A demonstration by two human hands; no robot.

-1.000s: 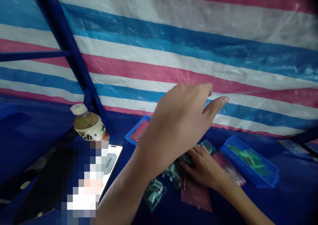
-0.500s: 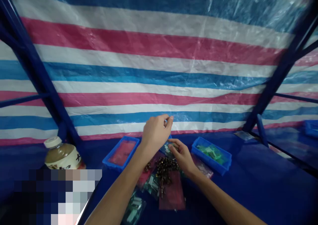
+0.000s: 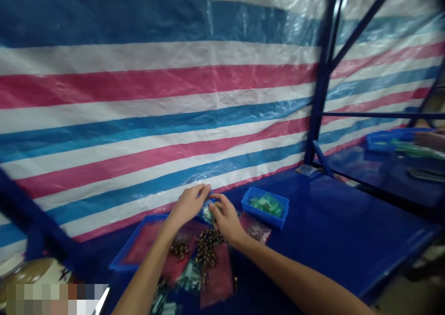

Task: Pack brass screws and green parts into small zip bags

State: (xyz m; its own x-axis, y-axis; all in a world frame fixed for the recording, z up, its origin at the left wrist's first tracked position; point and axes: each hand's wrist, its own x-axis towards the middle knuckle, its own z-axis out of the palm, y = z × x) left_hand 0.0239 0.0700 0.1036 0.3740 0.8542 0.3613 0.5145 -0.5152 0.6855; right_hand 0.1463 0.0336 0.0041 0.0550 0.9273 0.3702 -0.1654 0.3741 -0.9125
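Centrally, left hand [image 3: 189, 205] and right hand [image 3: 226, 221] pinched with bunched fingertips one small plastic packet [image 3: 208, 213], light, soft and slippery, best taken by its edge.

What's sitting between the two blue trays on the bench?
In the head view, the left hand and right hand close around a small packet, above a heap of brass-coloured screws lying on a pink bag.

The blue-topped bench [image 3: 330, 213] carries a blue tray [image 3: 264, 207] of green packets and a pink-lined blue tray [image 3: 139, 245]. Between and in front of them lie pink plastic bags [image 3: 218, 278], a heap of small bronze-coloured metal fittings [image 3: 206, 250] and clear packets [image 3: 189, 275] of greenish parts.
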